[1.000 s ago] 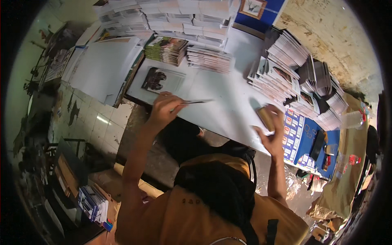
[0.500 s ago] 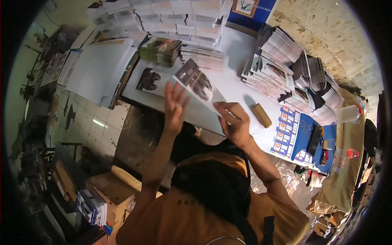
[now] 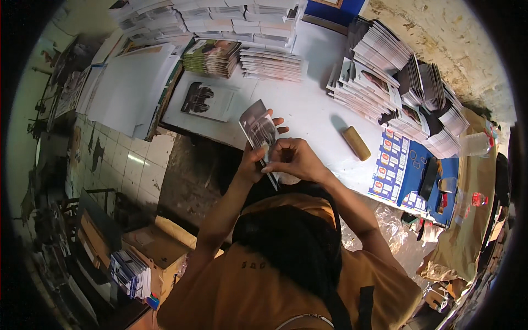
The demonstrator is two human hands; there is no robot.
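My left hand [image 3: 253,159] is wrapped round a thin booklet [image 3: 258,125] with a dark picture on its pale cover, thumb in front and fingertips showing behind. It stands tilted on edge, close to my body at the table's near side. At its lower right edge my right hand [image 3: 297,158] is closed, thumb and fingers pinched against it; the fingertips are partly hidden. A similar booklet [image 3: 206,102] lies flat on the white table [image 3: 313,104], left of my hands.
Behind are a green-covered booklet stack [image 3: 212,58], a pale stack [image 3: 269,65] and a wall of paper bundles [image 3: 236,25]. Fanned booklets [image 3: 366,88] stand at the right. A brown block [image 3: 356,144] lies near a blue mat [image 3: 418,170]. Large white sheets [image 3: 132,88] lie at the left.
The booklet has come down and nearer to my body. My left hand, spread and empty before, now grips it. My right hand has moved slightly left and down along its edge.
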